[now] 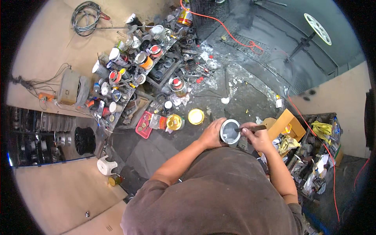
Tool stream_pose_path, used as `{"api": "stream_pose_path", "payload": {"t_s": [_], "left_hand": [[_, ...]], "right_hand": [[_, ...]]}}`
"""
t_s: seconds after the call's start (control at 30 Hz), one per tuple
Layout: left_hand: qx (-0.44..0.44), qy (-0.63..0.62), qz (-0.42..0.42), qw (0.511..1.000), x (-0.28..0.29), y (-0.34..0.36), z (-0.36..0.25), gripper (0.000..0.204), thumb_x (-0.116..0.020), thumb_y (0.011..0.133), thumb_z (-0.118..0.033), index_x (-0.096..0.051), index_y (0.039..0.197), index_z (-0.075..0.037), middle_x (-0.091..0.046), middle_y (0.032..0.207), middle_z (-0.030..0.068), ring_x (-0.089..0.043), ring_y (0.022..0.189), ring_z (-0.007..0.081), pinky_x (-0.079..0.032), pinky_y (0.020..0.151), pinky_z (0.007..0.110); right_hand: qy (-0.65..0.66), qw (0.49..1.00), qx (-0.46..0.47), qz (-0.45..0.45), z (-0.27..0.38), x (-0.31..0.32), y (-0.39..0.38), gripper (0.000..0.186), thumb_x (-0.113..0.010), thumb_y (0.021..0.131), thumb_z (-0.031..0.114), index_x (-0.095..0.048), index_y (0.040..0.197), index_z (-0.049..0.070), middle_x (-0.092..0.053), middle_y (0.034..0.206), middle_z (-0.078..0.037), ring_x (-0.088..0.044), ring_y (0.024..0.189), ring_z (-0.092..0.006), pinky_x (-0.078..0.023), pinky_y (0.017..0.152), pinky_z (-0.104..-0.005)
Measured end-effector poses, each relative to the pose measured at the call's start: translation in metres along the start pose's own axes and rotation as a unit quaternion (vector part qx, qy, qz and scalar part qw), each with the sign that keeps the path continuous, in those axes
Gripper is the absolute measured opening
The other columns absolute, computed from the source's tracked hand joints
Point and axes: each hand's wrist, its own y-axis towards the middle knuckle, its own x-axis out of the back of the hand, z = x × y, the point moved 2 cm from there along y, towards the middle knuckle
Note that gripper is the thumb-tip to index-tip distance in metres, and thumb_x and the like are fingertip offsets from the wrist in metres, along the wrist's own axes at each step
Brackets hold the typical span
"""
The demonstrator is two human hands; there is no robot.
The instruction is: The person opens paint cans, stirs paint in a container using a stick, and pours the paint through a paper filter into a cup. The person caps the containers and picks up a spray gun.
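Note:
An open metal can (231, 135) of grey liquid sits in front of my body, with my left hand (211, 133) wrapped round its left side. My right hand (256, 139) is closed on a dark flat stick (259, 127), whose end dips into the liquid. Just beyond the can, a little to the left, stand an open yellow tub (196, 116) with pale contents and a golden can (175, 122). A red tray (144, 125) with small items lies farther left.
A crowded bench (129, 92) of cans runs along the left, near a white stool (105, 166). At right are a cardboard box (291, 121) and a cluttered cart (313, 172). A red hose (325, 145) hangs beside it; a wheel (317, 28) stands mounted at upper right.

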Motion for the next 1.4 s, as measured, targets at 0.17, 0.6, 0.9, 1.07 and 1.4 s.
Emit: {"api": "stream_pose_path", "payload": {"t_s": [0.17, 0.6, 0.9, 1.07, 1.4], "left_hand": [[-0.014, 0.017, -0.022, 1.0, -0.001, 0.003, 0.002, 0.106, -0.094, 0.061, -0.024, -0.037, 0.148, -0.003, -0.05, 0.146, 0.0232, -0.05, 0.136, 0.0414, -0.043, 0.114, 0.047], [-0.02, 0.023, -0.027, 0.999, -0.008, -0.01, 0.016, 0.112, -0.096, 0.058, -0.032, -0.035, 0.146, 0.001, -0.049, 0.146, 0.0242, -0.048, 0.137, 0.0423, -0.042, 0.115, 0.047], [0.005, 0.016, -0.044, 0.999, 0.009, -0.014, 0.021, 0.103, -0.093, 0.061, -0.022, -0.038, 0.145, -0.001, -0.051, 0.143, 0.0243, -0.05, 0.136, 0.0417, -0.041, 0.115, 0.047], [0.015, 0.009, -0.079, 0.997, 0.018, 0.001, 0.029, 0.108, -0.096, 0.059, -0.025, -0.037, 0.146, -0.001, -0.051, 0.143, 0.0234, -0.05, 0.136, 0.0412, -0.041, 0.115, 0.046], [0.064, 0.009, -0.103, 0.993, 0.026, 0.083, 0.051, 0.112, -0.096, 0.06, -0.033, -0.035, 0.148, -0.002, -0.049, 0.146, 0.0243, -0.049, 0.137, 0.0427, -0.042, 0.114, 0.048]], "right_hand": [[-0.108, 0.991, 0.058, 0.053, -0.004, 0.008, 0.005, 0.015, -0.064, 0.101, 0.011, -0.07, 0.113, 0.003, -0.071, 0.088, -0.003, -0.063, 0.082, -0.0113, -0.052, 0.071, -0.0294], [-0.014, 0.996, -0.047, 0.08, -0.001, -0.005, 0.019, 0.013, -0.066, 0.099, 0.01, -0.071, 0.103, -0.001, -0.075, 0.091, -0.01, -0.071, 0.082, -0.0197, -0.054, 0.073, -0.0324], [-0.032, 0.999, 0.014, 0.041, 0.021, -0.018, 0.04, 0.013, -0.068, 0.095, 0.009, -0.071, 0.103, -0.001, -0.073, 0.097, -0.017, -0.072, 0.087, -0.0287, -0.055, 0.077, -0.036], [-0.133, 0.985, 0.1, 0.055, 0.01, -0.014, 0.059, 0.011, -0.067, 0.097, 0.009, -0.071, 0.103, 0.0, -0.073, 0.088, -0.011, -0.069, 0.076, -0.024, -0.054, 0.071, -0.0347], [-0.044, 0.989, 0.003, 0.143, 0.002, 0.041, 0.146, 0.011, -0.066, 0.098, 0.007, -0.07, 0.104, -0.001, -0.071, 0.085, -0.01, -0.067, 0.077, -0.019, -0.053, 0.073, -0.0328]]}}
